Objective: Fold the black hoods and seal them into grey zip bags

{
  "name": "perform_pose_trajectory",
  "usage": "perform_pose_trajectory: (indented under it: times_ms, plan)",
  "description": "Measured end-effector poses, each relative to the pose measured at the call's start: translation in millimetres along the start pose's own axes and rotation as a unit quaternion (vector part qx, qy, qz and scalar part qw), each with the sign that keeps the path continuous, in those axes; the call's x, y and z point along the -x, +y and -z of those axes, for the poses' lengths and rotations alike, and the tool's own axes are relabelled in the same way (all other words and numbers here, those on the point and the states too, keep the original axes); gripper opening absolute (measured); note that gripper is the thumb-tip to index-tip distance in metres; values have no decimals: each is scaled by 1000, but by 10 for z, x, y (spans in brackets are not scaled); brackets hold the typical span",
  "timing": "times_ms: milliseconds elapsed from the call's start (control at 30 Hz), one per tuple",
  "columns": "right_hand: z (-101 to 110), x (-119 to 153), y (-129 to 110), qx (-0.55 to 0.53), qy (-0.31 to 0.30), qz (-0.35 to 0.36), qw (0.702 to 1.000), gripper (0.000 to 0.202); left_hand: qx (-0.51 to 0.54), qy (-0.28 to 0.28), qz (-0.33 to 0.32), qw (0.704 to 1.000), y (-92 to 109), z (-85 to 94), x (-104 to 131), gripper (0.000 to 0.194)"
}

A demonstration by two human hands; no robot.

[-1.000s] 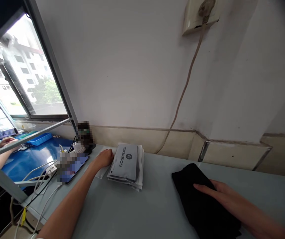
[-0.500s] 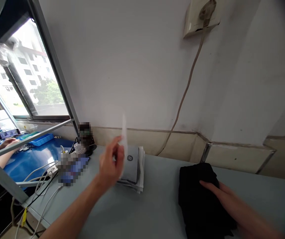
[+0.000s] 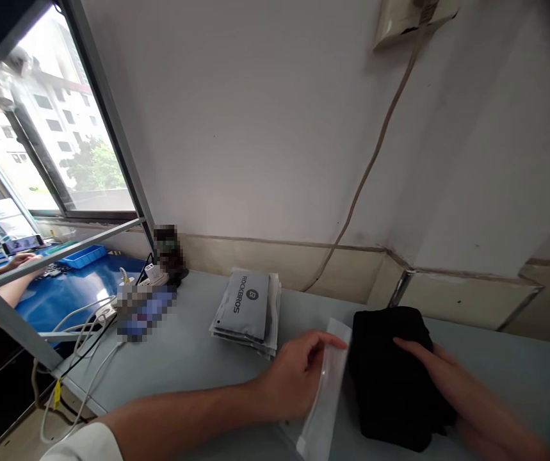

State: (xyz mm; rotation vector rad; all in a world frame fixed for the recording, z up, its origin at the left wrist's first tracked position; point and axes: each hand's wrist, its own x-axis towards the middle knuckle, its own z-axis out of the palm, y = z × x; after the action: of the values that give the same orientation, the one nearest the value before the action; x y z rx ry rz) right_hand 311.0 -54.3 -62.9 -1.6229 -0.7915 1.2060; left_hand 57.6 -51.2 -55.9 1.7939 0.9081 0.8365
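My left hand (image 3: 298, 371) pinches a clear plastic bag (image 3: 326, 397) with a frosted top strip, held just left of the black folded cloth. The black cloth bundle (image 3: 390, 378) lies on the grey table at the right. Fingers and thumb of my right hand (image 3: 435, 371) grip its right side, the thumb on top. Behind my left hand sits a stack of grey and clear packets (image 3: 246, 304), the top one printed ROCKBROS.
At the left of the grey table (image 3: 169, 358) are a blurred phone (image 3: 147, 314), a power strip and white cables (image 3: 97, 358). Beyond a metal frame, a person's hands rest near a blue tray (image 3: 82, 256) on a blue table. A cord hangs down the wall.
My left hand has moved right and down from above the packet stack, bringing the clear bag beside the black cloth. My right hand still holds the cloth. The view has shifted slightly.
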Motion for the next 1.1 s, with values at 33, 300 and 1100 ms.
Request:
perform_pose_trajectory:
  times_ms: [33, 300, 1100]
  plan:
    - [-19, 22, -29, -12, 14, -28, 999, 55, -9, 29, 11, 999, -67, 1, -48, 32]
    - [-92, 114, -89, -28, 18, -65, 997, 54, -179, 88, -64, 978, -300, -18, -114, 43]
    - [-52, 67, -14, 26, 8, -19, 999, 54, -207, 232, 4, 950, -780, 449, -684, 46]
